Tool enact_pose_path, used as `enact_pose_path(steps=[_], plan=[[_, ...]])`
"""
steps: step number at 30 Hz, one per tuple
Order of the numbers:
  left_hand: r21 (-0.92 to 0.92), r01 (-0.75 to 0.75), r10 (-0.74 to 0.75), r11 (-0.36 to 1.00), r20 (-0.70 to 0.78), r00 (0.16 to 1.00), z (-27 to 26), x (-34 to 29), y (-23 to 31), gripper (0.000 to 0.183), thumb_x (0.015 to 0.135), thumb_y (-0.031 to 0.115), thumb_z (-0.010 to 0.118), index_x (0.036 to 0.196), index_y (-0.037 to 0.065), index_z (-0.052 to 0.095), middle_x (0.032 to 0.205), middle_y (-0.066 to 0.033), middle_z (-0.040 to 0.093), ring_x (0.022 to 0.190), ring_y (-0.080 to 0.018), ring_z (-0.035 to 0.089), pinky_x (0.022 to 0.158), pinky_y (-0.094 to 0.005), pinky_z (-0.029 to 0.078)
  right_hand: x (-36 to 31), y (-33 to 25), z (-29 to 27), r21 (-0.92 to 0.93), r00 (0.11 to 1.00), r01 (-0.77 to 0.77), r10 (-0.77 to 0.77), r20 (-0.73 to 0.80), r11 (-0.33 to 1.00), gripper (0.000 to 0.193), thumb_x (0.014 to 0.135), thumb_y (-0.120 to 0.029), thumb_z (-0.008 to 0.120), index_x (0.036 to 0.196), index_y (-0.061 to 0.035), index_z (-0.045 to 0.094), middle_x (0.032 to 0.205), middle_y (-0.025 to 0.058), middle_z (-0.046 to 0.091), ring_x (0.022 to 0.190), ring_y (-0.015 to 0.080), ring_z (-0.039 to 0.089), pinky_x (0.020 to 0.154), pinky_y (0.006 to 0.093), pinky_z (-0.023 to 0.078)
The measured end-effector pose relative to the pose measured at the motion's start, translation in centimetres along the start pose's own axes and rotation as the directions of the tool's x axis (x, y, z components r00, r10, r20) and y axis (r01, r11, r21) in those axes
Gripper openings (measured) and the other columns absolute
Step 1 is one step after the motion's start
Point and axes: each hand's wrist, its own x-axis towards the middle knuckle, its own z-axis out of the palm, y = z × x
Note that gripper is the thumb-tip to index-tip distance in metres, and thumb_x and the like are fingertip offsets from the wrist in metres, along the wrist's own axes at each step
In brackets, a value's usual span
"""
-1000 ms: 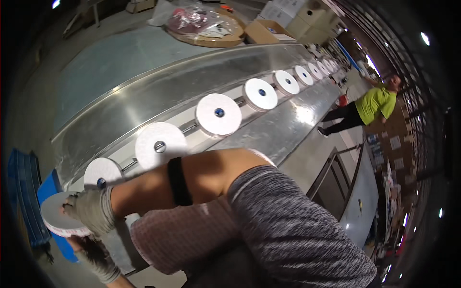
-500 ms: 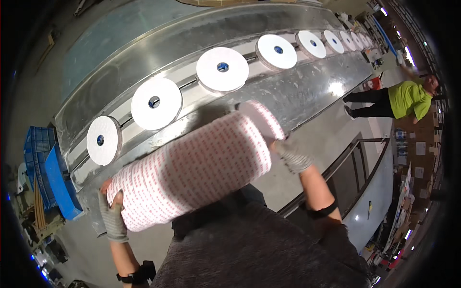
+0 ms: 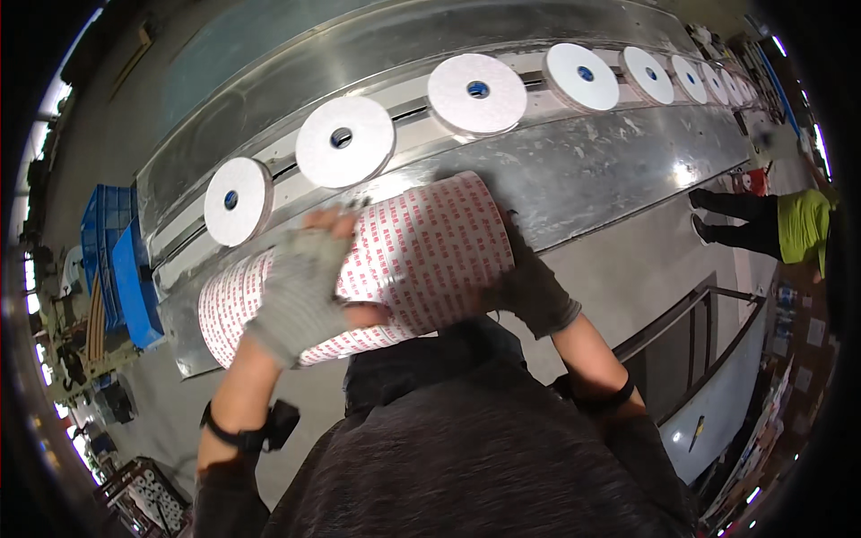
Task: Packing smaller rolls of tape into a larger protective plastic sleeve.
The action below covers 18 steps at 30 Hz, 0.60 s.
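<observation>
A long stack of tape rolls (image 3: 430, 242), white with red print, lies sideways in front of my body along the metal table's near edge. My left hand (image 3: 305, 287), in a grey fingerless glove, lies across the stack's top left of the middle, thumb and fingers apart. Cupped against the stack's right end is my gloved right hand (image 3: 534, 287), gripping that end; some of its fingers are in shadow. Whether the table bears the stack's weight, I cannot tell. Beyond it, flat white discs with blue cores, such as the nearest disc (image 3: 235, 202), stand in a row.
The metal table (image 3: 619, 166) curves off to the far right. At left stands a blue crate (image 3: 106, 260) beside a blue panel (image 3: 136, 287). A person in a yellow-green shirt (image 3: 801, 229) stands at right, beyond a dark metal frame (image 3: 691, 336).
My left hand has moved from the stack's left end onto its top. The tilted roll at the right end now sits flush with the others. My view has shifted.
</observation>
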Motion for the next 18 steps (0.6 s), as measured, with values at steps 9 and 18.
enact_pose_path(steps=[9,18], plan=[[-0.079,-0.06,0.065,0.995,0.069,0.995,2.7,0.7,0.5,0.118,0.054,0.068,0.074,0.142,0.0,0.033,0.133,-0.026,0.044,0.127,-0.0412,0.04,0.106,-0.0469,0.032,0.6,1.4,-1.6,0.007,0.997,-0.074,0.074,-0.021,0.997,0.104,0.061,-0.017,0.087,0.147,-0.005,0.028,0.139,0.0097,0.045,0.125,0.0195,0.046,0.1,0.0348,0.043],[-0.181,-0.09,0.103,0.979,0.066,0.992,1.2,-0.3,-0.9,0.109,0.067,0.054,0.076,0.145,-0.003,0.025,0.143,-0.0278,0.034,0.135,-0.0432,0.031,0.109,-0.0517,0.03,4.2,-4.9,-4.9,0.184,0.847,-0.396,0.435,-0.305,0.9,0.045,0.077,-0.005,0.067,0.121,-0.0012,0.06,0.109,0.0099,0.067,0.09,0.0192,0.065,0.081,0.0325,0.053]])
